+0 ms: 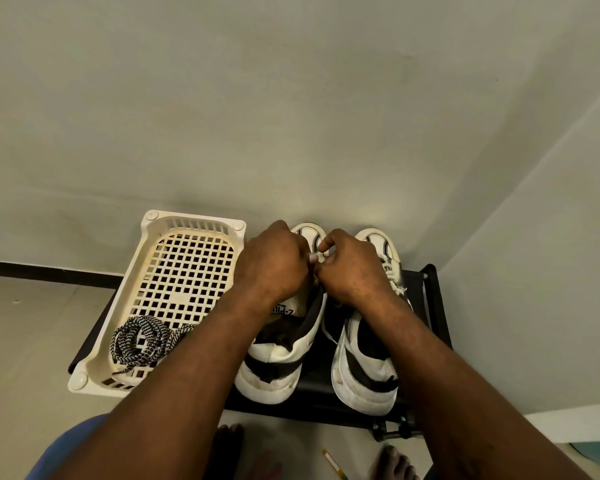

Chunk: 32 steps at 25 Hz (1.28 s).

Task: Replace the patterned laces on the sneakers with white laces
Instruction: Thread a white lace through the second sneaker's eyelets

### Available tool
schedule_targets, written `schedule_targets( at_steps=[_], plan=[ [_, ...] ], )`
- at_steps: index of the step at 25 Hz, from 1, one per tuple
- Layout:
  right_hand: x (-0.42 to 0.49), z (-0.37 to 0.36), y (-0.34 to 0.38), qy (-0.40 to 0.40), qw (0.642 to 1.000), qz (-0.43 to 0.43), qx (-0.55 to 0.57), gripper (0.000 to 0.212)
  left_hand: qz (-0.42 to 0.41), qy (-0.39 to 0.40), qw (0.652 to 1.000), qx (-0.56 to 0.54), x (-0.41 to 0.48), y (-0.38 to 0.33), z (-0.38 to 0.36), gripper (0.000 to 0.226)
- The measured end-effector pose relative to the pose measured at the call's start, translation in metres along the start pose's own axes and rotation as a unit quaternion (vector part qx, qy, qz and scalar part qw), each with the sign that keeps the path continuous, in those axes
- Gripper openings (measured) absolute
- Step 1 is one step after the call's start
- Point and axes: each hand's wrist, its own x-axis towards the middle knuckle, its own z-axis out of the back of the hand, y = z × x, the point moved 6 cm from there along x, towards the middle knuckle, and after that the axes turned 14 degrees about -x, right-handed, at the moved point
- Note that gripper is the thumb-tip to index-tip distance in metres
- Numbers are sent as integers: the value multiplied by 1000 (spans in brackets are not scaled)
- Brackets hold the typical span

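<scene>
Two white sneakers with black panels stand side by side on a black rack, toes toward the wall. Both my hands work over the left sneaker (278, 355). My left hand (274, 265) and my right hand (350, 268) meet above its eyelets, fingers curled, pinching a white lace (317, 258) between them. The right sneaker (368, 368) carries a white lace (394, 275) along its front. The black-and-white patterned laces (141, 339) lie coiled in the near end of a cream basket.
The cream perforated basket (184, 271) sits on the left of the black rack (433, 306), overhanging its edge. A wall rises right behind the shoes. A pen (333, 464) and my bare feet are on the floor below.
</scene>
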Motion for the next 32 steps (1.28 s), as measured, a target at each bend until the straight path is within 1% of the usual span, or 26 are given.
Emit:
schedule_targets(
  at_steps=[1, 2, 3, 4, 5, 6, 7, 8, 9, 10, 11, 12, 13, 14, 17, 20, 22, 24, 27, 28, 29, 30, 31, 32],
  plan=[
    [-1, 0, 0, 0, 1000, 1, -1, 18, -1, -1, 994, -112, -1, -3, 6, 18],
    [-1, 1, 1, -1, 1000, 3, -4, 17, 5, 7, 965, -261, -4, -8, 16, 20],
    [-2, 3, 1, -4, 1000, 6, -10, 16, 15, 33, 909, -416, -9, -16, 27, 24],
    [-3, 4, 2, -4, 1000, 10, -18, 16, 17, 89, 831, -549, -17, -28, 37, 27],
    [-3, 4, 4, 0, 1000, 12, -23, 16, 11, 156, 748, -645, -27, -41, 50, 28],
    [-3, 4, 4, 3, 1000, 11, -21, 18, 11, 203, 687, -697, -33, -49, 60, 29],
    [-3, 3, 4, 7, 1000, 6, -14, 20, 17, 216, 676, -705, -36, -49, 65, 30],
    [-3, 3, 3, 11, 1000, 2, -9, 22, 27, 185, 729, -659, -33, -39, 64, 32],
    [-3, 2, 3, 17, 1000, 0, -8, 24, 30, 130, 834, -535, -29, -25, 60, 32],
    [-3, 2, 2, 23, 1000, -1, -11, 24, 33, 66, 930, -360, -24, -12, 56, 27],
    [-3, 3, 3, 28, 999, 1, -17, 23, 31, 26, 977, -211, -20, -2, 50, 19],
    [-2, 5, 4, 34, 999, 7, -30, 20, 23, 19, 994, -108, -18, 1, 42, 14],
    [-1, 7, 5, 39, 998, 17, -45, 18, 18, 22, 998, -50, -16, 1, 34, 14],
    [0, 11, 6, 41, 997, 26, -62, 19, 17, 26, 999, -18, -13, 1, 26, 16],
    [-1, 23, 5, 24, 989, 41, -140, 22, 18, 26, 998, 46, -8, -5, 11, 28],
    [-9, 23, 6, 41, 970, 62, -233, 32, 22, 11, 998, 60, -7, -6, 2, 33],
    [-13, 17, 11, 49, 964, 71, -252, 26, 17, -6, 999, 45, -6, -3, 4, 32],
    [-15, 17, 15, 41, 967, 71, -242, 20, 13, -29, 999, 4, -7, -1, 9, 28],
    [-10, 26, 11, 23, 981, 38, -190, 15, 26, -40, 997, -64, -5, 7, 11, 24],
    [-8, 29, 7, 12, 987, 22, -160, 13, 36, -37, 995, -80, -4, 11, 10, 24],
    [-6, 34, 3, -5, 995, 6, -104, 8, 45, -33, 994, -91, -3, 14, 10, 25],
    [-5, 38, 0, -25, 1000, -9, -14, 2, 50, -31, 994, -97, -1, 16, 10, 25],
    [-5, 44, -3, -44, 993, -24, 105, 6, 51, -31, 993, -98, -1, 17, 10, 25],
    [-7, 49, -4, -53, 969, -42, 239, 10, 49, -30, 994, -96, 0, 16, 10, 25]
  ],
)
